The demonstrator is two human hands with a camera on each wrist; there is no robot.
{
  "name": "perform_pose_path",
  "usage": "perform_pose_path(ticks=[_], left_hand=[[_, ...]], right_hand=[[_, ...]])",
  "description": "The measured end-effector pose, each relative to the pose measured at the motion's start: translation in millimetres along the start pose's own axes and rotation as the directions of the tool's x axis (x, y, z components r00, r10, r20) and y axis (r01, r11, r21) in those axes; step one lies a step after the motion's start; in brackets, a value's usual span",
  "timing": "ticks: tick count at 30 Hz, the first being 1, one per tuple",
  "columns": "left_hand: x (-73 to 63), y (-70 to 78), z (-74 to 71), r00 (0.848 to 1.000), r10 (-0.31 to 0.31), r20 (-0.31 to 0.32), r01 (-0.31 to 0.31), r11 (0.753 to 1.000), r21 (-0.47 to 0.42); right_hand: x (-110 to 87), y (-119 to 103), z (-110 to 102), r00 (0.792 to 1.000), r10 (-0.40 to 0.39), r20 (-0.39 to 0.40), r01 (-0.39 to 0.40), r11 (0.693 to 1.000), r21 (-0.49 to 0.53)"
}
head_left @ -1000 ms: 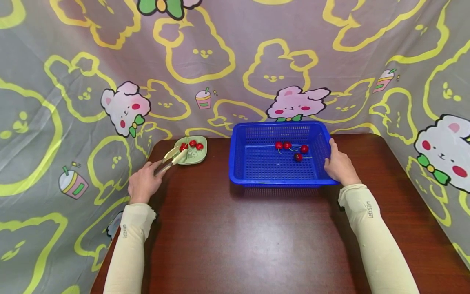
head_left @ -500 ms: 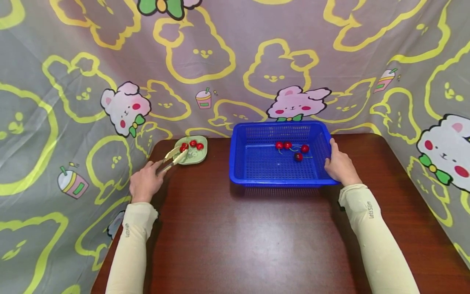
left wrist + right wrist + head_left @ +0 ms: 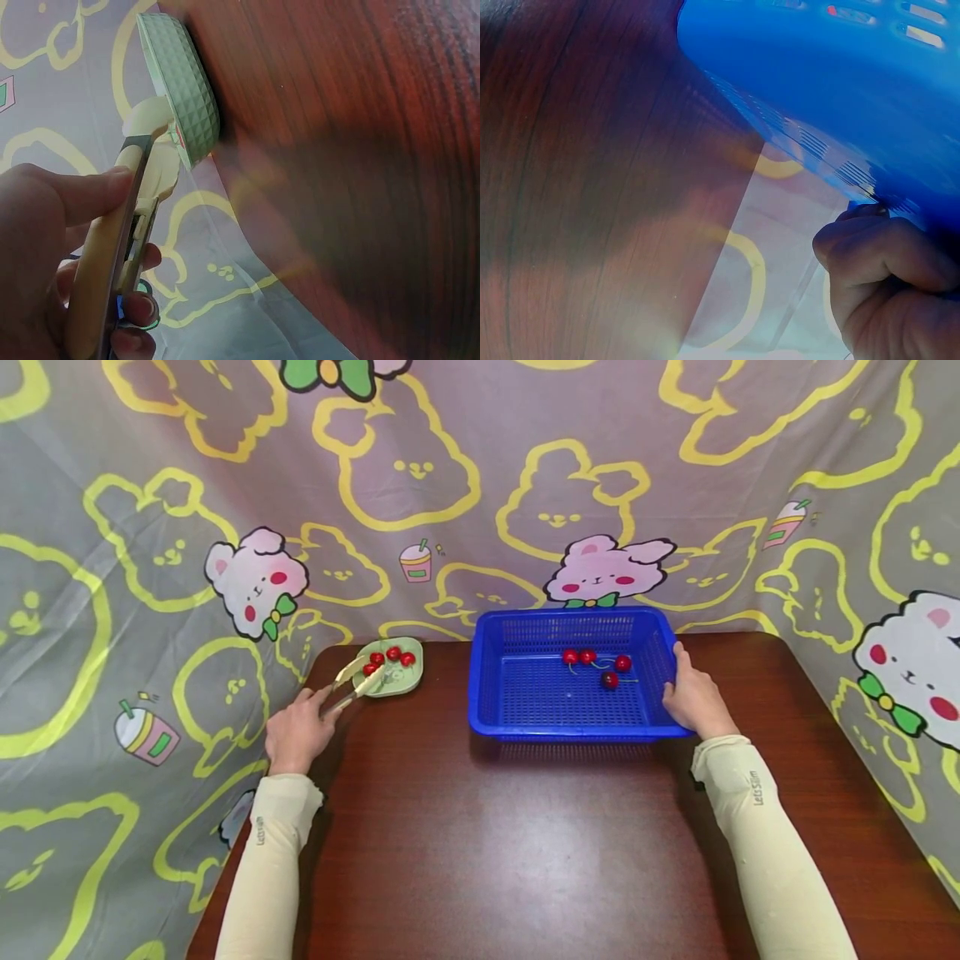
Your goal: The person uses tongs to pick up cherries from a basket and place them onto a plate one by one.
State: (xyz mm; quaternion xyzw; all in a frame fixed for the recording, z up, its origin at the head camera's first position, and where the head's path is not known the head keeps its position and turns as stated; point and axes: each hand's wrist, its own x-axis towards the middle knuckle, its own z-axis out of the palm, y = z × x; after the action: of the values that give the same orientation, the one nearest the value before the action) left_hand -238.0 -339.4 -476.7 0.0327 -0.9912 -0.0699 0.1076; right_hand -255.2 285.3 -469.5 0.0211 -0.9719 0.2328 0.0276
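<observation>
In the head view my left hand (image 3: 300, 731) grips a pair of tongs (image 3: 349, 694) with cream tips. The tips stand apart over the near left side of a small pale green bowl (image 3: 408, 683). Several red cherries (image 3: 393, 653) lie in this bowl, one of them (image 3: 369, 669) between or just beneath the tips. In the left wrist view the thumb and fingers wrap the tongs' handles (image 3: 105, 247), and the bowl's wall hides most of its contents. My right hand (image 3: 696, 697) holds the right rim of a blue plastic basket (image 3: 577, 732). Several stemmed cherries (image 3: 611, 680) lie inside it.
The brown wooden table (image 3: 480, 843) carries both containers near its back edge. A grey-pink cloth (image 3: 450, 485) with yellow bear outlines hangs behind and along both sides. Between bowl and basket lies a strip of bare wood.
The tongs' tips have shifted slightly around the left cherries in the bowl, and two cherries there now show more separately. The right hand and the basket have stayed put.
</observation>
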Motion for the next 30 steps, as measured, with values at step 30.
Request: perform_pose_path(ticks=[30], left_hand=[[9.8,114.1,-19.5,0.971,0.198,-0.134,-0.217,0.966,-0.140]], right_hand=[[1.0,0,1,1.000,0.000,-0.009,0.000,1.000,0.003]])
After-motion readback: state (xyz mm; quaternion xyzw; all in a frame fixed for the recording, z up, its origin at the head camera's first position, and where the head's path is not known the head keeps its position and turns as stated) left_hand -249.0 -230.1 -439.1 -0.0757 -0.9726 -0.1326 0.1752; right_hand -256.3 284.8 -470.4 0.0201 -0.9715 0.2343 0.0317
